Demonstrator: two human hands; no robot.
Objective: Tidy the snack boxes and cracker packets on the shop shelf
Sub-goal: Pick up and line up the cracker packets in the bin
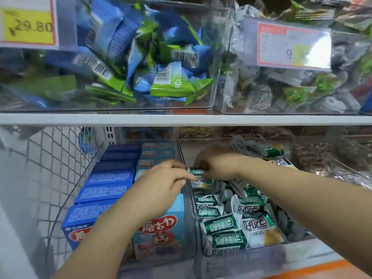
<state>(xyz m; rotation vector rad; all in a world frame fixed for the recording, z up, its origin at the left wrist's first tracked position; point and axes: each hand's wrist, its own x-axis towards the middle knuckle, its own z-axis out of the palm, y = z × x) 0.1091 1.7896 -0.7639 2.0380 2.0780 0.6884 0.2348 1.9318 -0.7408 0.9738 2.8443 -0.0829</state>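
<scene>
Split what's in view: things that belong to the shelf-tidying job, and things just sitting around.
Job:
cracker packet, pinched between left hand and right hand
loose cracker packets in the right bin
dark blue snack boxes
light blue snack boxes

Just there:
blue and green packets above
yellow price tag
wire mesh

Snack boxes (pixel 108 178) rowed; cracker packets (pixel 231 224) heaped beside.

The white upper shelf (pixel 181 119) carries a blue-packet bin (pixel 80 106) just beside a grey-packet bin (pixel 281 112).
</scene>
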